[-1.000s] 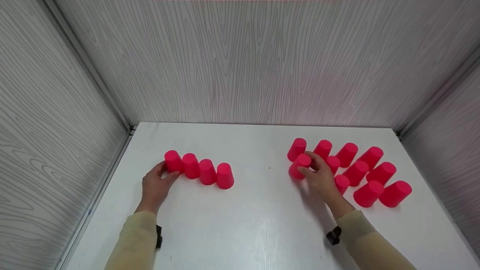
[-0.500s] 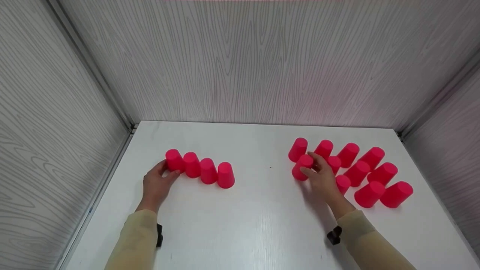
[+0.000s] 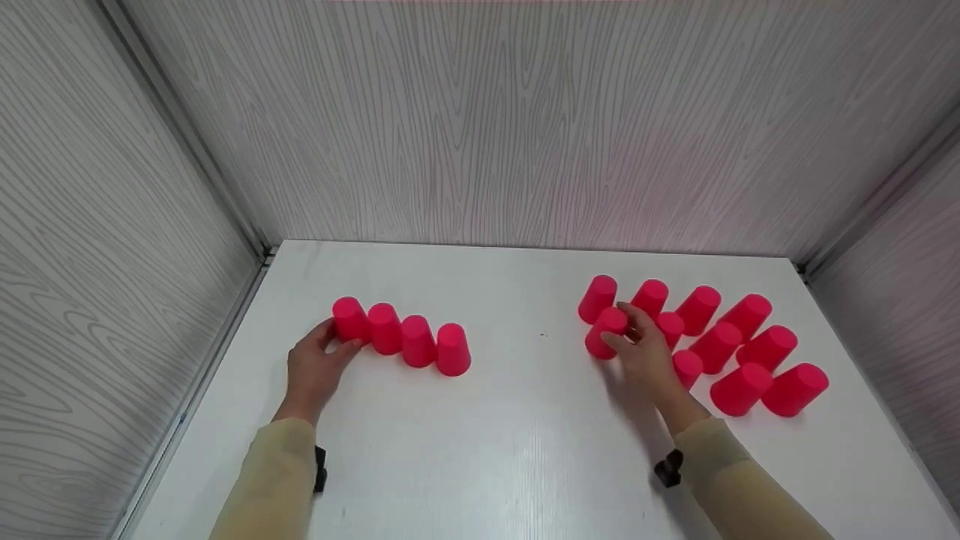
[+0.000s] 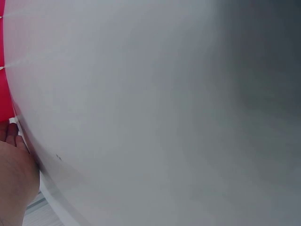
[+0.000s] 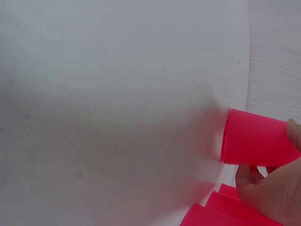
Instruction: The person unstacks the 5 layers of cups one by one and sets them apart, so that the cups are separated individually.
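Several pink-red cups stand upside down in a slanted row at the left of the table in the head view. My left hand (image 3: 315, 373) grips the leftmost cup (image 3: 349, 319) of that row, thumb at its near side. On the right, my right hand (image 3: 648, 364) holds another upside-down cup (image 3: 604, 334) between thumb and fingers. In the right wrist view this held cup (image 5: 258, 139) has its wide rim at the table surface. The left wrist view catches only the edge of the left hand (image 4: 16, 172) and red cup sides (image 4: 4, 96).
More upside-down cups stand in slanted rows to the right of and behind the right hand, among them a rear cup (image 3: 598, 298) and a front right cup (image 3: 795, 390). The white table (image 3: 480, 450) is enclosed by wood-grain panels (image 3: 480, 120) at the back and sides.
The right hand and its cup have shifted slightly right, toward the grouped cups. The left hand keeps its grip on the leftmost cup. The head view has shifted slightly.
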Motion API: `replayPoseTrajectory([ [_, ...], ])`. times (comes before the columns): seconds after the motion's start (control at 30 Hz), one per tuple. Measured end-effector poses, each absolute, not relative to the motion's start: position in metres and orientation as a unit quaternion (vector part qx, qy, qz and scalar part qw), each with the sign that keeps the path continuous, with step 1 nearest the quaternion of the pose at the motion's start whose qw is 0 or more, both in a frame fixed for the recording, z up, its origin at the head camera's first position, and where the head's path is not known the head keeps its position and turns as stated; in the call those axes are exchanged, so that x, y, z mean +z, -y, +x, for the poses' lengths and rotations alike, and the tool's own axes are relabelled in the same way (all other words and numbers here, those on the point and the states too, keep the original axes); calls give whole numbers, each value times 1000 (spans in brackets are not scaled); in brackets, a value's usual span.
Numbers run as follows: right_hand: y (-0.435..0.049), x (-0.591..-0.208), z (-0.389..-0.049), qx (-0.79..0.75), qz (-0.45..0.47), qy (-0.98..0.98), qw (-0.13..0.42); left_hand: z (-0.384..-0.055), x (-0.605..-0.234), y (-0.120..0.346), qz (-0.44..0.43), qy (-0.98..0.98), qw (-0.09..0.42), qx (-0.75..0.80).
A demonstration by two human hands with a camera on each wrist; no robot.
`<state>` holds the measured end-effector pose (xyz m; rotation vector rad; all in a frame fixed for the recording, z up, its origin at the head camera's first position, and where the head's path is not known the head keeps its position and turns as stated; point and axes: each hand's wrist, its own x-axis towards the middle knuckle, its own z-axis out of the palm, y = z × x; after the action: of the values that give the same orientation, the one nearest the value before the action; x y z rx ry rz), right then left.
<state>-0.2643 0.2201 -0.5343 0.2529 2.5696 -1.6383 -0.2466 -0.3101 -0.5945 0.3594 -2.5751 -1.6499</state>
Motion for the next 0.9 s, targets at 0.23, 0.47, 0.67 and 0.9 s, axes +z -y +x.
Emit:
replayPoseTrajectory([
  [0.23, -222, -534, -266, -530, 70, -844, 34, -247, -593, 310, 124, 837, 30, -532],
  [0.47, -223, -514, -264, -526, 48, -849, 2, -248, -594, 310, 121, 835, 25, -536],
  [0.67, -209, -489, -264, -523, 8, -851, -47, -248, -594, 311, 118, 834, 24, -539],
  [0.9, -164, -480, -261, -543, -46, -837, -54, -247, -595, 311, 120, 834, 26, -539],
])
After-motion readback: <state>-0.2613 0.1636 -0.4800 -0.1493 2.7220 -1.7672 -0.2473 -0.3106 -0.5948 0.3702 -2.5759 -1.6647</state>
